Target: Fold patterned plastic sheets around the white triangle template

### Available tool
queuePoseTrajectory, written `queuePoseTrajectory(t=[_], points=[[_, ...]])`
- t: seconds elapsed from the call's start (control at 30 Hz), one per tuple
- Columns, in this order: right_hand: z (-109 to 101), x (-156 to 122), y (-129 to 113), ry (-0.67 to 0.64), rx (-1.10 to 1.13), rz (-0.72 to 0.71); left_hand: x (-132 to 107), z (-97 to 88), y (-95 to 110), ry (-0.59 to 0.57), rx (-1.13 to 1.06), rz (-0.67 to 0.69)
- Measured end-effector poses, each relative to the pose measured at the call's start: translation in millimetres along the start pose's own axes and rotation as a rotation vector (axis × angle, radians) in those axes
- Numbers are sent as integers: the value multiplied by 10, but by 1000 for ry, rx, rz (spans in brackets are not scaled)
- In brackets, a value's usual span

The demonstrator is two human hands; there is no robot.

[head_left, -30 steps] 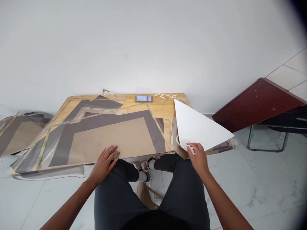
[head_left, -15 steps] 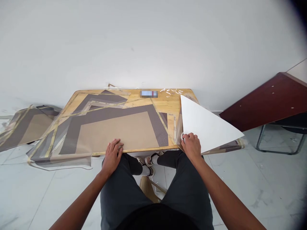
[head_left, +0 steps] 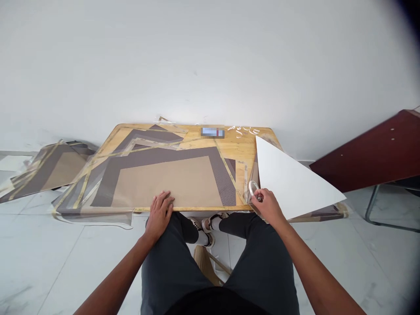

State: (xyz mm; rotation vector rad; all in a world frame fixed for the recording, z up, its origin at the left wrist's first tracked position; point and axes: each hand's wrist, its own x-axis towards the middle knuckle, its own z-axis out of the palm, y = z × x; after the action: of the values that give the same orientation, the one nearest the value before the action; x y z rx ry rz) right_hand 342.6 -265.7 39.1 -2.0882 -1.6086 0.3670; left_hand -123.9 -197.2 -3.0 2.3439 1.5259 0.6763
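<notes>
My left hand [head_left: 159, 216] lies with its fingers outstretched on the near edge of a brown sheet with a dark border [head_left: 167, 181]. Clear plastic with yellow strips [head_left: 83, 188] covers or surrounds the sheet's left side. Between the fingers and thumb of my right hand [head_left: 267, 203] is a roll of tape [head_left: 253, 188], a pale ring standing on edge. Just right of it, a white triangular sheet [head_left: 292, 177] rests on other plastic-wrapped sheets. My right fingertips partly hide the lower part of the ring.
The wooden table [head_left: 244, 148] stands against the wall. A blurred-out blue item [head_left: 212, 132] and white curled scraps [head_left: 243, 130] lie at its back edge. More wrapped sheets [head_left: 62, 166] are at far left. A dark red board [head_left: 370, 151] and metal-legged chair [head_left: 372, 205] are at right.
My right hand has lifted the tape roll slightly, and more of its ring now shows. My left hand stays on the sheet's edge. The whole view has shifted a little.
</notes>
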Motion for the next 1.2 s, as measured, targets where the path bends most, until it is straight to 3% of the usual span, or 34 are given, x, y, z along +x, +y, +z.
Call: queuePoseTrajectory(t=[0.07, 0.13, 0.3, 0.4, 0.53, 0.7, 1.2], points=[[-58, -113, -185, -32, 146, -68, 15, -74, 239, 42, -59, -58], [-90, -289, -411, -79, 243, -130, 15, -132, 602, 46, -194, -112], [-12, -813, -908, -308, 410, -115, -83, -88, 1593, -183, -667, -154], [74, -1051, -1045, -399, 413, -140, -197, 24, 1881, -272, -828, -216], [146, -1242, -1051, -413, 351, -206, -398, 132, 1944, -263, -921, -360], [175, -1364, -974, -537, 365, -214, -564, 151, 1953, -274, -890, -463], [111, -1256, -965, -560, 354, -160, -466, 103, 1976, -323, -831, -442]])
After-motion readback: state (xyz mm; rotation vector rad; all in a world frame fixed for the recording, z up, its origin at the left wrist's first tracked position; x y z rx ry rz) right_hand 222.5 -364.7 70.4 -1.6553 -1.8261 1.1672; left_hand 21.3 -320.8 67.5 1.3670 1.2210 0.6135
